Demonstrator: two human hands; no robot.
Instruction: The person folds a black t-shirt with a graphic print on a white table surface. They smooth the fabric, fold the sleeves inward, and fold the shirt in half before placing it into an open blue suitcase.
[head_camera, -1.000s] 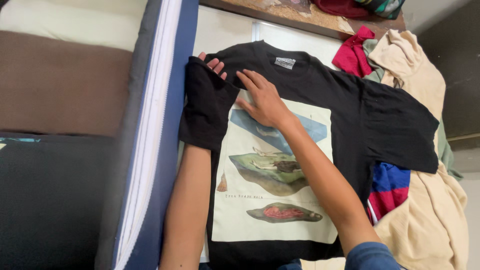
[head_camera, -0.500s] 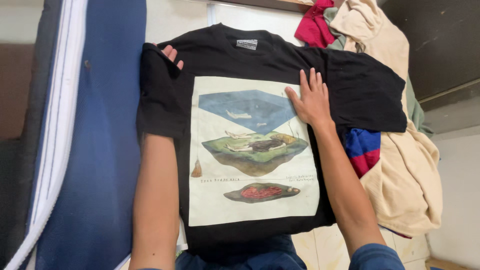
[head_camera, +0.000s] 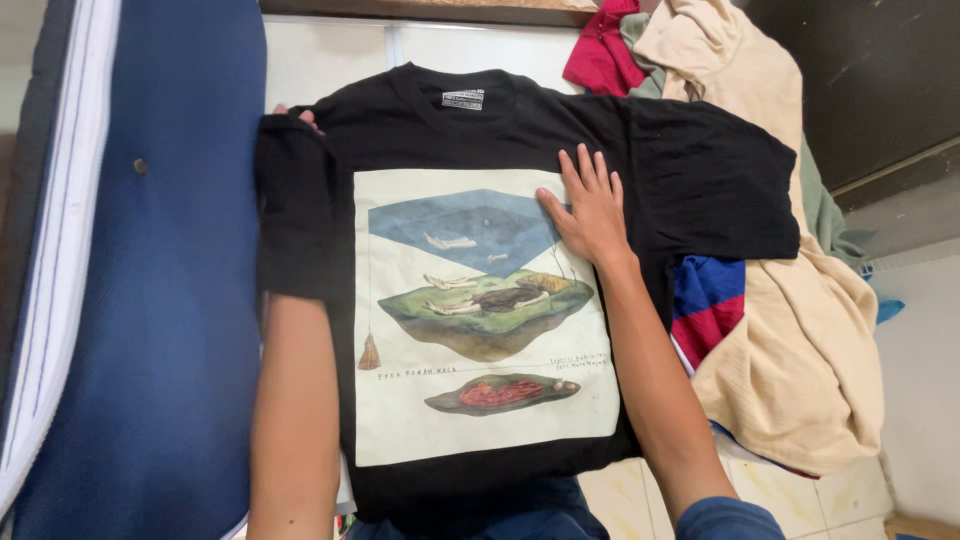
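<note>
A black T-shirt (head_camera: 660, 160) with a large pale picture print lies face up on a white tiled floor. Its left sleeve (head_camera: 292, 210) is folded over my left forearm. Only the fingertips of my left hand (head_camera: 296, 115) show past the sleeve's top edge, and they seem to hold the cloth. My right hand (head_camera: 588, 208) lies flat, fingers spread, on the shirt at the print's upper right corner. The right sleeve lies spread out toward the right.
A blue mattress (head_camera: 170, 300) with a white edge runs along the left. A heap of clothes lies at the right: a cream garment (head_camera: 800, 360), a red one (head_camera: 600, 50), a blue and red striped one (head_camera: 708, 300). A dark cabinet (head_camera: 860, 80) stands at top right.
My right hand has slid rightward across the shirt from the chest's middle to the print's right edge. My left hand stays under the folded sleeve. The view has shifted right.
</note>
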